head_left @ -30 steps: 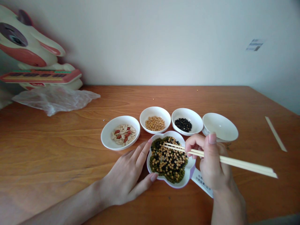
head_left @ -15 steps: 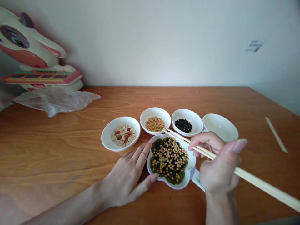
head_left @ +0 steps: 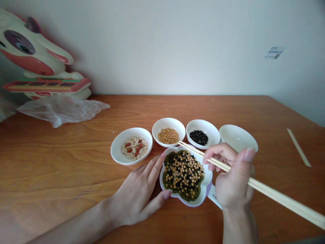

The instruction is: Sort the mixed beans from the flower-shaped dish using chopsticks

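A white flower-shaped dish (head_left: 207, 174) with a lilac outside holds mixed green, black and yellow beans. My left hand (head_left: 138, 193) grips its left rim, index finger above and thumb below. In my right hand (head_left: 232, 179) is a pair of pale wooden chopsticks (head_left: 279, 195), tips close together near the front rim of a white bowl (head_left: 157, 122) of yellow soybeans. I cannot make out any bean between the tips. Black beans lie in another white bowl (head_left: 214, 130) beside it. Peanuts, a few with red skin, fill part of the left bowl (head_left: 115, 149).
Behind my right hand stands a white bowl (head_left: 238, 137) with no beans visible. A pale flat strip (head_left: 299, 148) lies on the wooden table (head_left: 63, 162) at right. At the back left are a crumpled plastic bag (head_left: 63, 110) and a cow-shaped toy keyboard (head_left: 48, 84).
The chopstick tips have shifted very slightly, staying by the soybean bowl's front rim. My right thumb has moved a little left. My left hand keeps its place on the dish.
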Tool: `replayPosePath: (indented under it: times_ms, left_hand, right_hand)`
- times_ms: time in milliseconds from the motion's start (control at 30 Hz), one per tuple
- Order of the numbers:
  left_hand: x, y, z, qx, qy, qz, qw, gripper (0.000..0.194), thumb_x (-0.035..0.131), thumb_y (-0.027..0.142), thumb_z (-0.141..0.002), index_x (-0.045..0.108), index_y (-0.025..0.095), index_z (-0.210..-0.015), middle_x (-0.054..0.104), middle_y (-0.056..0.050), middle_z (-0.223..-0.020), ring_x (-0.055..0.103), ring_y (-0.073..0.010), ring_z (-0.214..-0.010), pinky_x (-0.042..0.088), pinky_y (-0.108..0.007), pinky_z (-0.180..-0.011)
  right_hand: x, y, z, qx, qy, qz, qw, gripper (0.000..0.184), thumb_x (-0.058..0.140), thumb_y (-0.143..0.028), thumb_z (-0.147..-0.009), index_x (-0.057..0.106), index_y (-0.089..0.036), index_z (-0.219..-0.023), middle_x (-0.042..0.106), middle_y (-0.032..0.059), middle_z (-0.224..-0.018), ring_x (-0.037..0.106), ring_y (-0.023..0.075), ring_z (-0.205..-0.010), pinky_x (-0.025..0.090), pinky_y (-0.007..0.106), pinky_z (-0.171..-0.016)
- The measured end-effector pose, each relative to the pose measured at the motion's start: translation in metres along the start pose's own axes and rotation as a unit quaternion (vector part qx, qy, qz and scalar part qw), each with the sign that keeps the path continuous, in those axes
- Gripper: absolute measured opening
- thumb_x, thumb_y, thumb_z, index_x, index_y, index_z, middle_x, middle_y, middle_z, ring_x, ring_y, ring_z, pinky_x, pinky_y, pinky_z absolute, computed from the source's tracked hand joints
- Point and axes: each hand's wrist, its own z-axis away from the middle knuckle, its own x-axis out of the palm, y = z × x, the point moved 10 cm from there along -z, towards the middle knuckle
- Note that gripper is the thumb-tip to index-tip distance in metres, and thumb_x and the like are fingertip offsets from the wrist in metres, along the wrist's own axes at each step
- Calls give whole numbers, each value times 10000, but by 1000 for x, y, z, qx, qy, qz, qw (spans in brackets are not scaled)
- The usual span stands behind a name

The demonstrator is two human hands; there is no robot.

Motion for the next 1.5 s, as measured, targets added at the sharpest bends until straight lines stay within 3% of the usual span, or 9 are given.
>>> replayPosePath:
  times_ms: [200,433,1500]
  left_hand:
    - [-2,3,-2,3,6,4,1000,946,542,482,-1100,-60,200,-1774,332,-217,-1773,454,-385,-1591,479,-589,-1277]
    - [-3,5,-1,3,5,-4,1000,928,531,473,-1104,-59,212,-1771,349,-220,-1763,479,-385,-1574,507,-584,-1252]
    - [0,1,-1,0,1,-2,1000,939,528,479,-1104,-72,201,-1771,325,-217,-1778,438,-383,-1602,468,-591,-1282]
  right_hand:
    - [0,9,2,23,-100,16,995,884,132,-799,-1059,668,-227,-651,585,55,-599,533,194,-602,385,350,-567]
    - [22,11,9,6,-209,26,978,814,98,-690,-1122,631,-224,-723,581,15,-645,531,158,-618,361,320,-587]
    - [27,5,8,0,-207,78,975,733,200,-668,-1137,611,-220,-729,588,6,-666,543,150,-638,378,313,-621]
